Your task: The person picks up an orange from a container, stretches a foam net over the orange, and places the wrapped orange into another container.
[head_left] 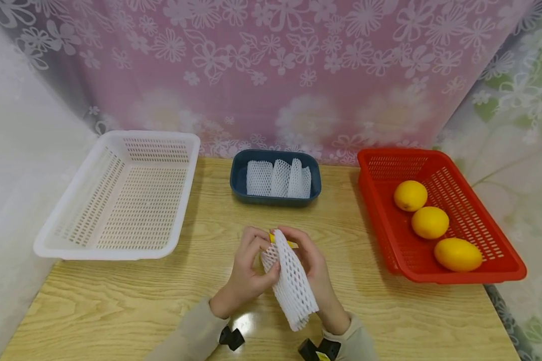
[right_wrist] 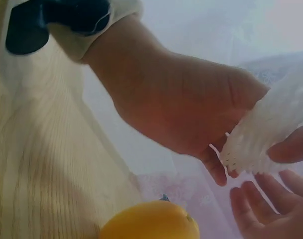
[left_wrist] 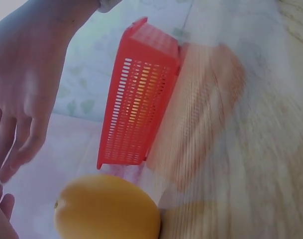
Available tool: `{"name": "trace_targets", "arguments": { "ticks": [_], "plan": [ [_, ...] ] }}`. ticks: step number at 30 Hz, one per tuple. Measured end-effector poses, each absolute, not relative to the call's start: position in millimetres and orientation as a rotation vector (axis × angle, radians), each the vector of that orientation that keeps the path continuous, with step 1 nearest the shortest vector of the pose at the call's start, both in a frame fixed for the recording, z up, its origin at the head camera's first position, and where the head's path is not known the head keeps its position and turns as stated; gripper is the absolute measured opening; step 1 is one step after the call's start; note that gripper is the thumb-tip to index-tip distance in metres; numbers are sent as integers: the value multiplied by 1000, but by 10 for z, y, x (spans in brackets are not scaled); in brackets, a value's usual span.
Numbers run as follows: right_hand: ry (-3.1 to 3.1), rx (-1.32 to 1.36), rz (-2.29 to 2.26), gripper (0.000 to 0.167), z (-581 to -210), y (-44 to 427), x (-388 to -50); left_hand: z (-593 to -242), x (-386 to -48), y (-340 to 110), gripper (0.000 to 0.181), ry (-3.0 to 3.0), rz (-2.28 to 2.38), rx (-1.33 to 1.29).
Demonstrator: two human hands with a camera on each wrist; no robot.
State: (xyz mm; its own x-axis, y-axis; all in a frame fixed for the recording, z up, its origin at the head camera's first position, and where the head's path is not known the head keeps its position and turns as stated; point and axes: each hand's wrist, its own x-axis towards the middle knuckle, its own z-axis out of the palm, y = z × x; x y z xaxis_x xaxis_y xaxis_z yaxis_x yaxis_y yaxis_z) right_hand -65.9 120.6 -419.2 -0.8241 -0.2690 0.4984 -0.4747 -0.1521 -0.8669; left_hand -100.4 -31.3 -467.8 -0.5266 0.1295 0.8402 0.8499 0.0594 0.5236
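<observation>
Nearest, on this side of the blue tray (head_left: 275, 201), the left hand (head_left: 248, 271) and right hand (head_left: 315, 265) are close together, both pinching the white foam net (head_left: 293, 286) near its upper end. Spread that mouth evenly with the fingertips; thin mesh may tear if yanked. A yellow fruit (left_wrist: 107, 208) sits on the bench (head_left: 117, 311), tray-side of the net, and could roll if nudged. Right of the tray, the red basket (head_left: 469, 277) holds three more fruits (head_left: 430, 222).
</observation>
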Motion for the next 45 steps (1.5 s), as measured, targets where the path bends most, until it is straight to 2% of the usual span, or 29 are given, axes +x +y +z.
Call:
{"name": "trace_targets", "arguments": {
  "ticks": [10, 17, 22, 31, 36, 38, 42, 45],
  "plan": [
    [-1868, 702, 2326, 54, -4181, 1217, -634, -4472, -946, -282, 15, -1629, -1469, -1042],
    [-1796, 696, 2303, 30, -4205, 1237, -654, -4473, -935, -323, 23, -1461, -1942, -1243],
    [-1717, 631, 2421, 23, -4210, 1282, -655, -4477, -937, -363, 17, -1361, -2212, -1349],
    [-1436, 774, 2663, 34, -4166, 1339, -670, -4462, -945, -419, 17, -1039, -2841, -1415],
    [-1456, 822, 2815, 50, -4174, 1376, -652, -4447, -974, -508, 23, -737, -3093, -1414],
    [-1545, 778, 2858, 48, -4176, 1387, -644, -4433, -997, -549, 24, -659, -3123, -1387],
    [-1782, 647, 2832, 32, -4176, 1406, -642, -4415, -1053, -615, 22, -594, -3113, -1382],
    [-1856, 632, 2833, 29, -4195, 1423, -649, -4410, -1076, -646, 26, -607, -3090, -1402]
  ]
}}
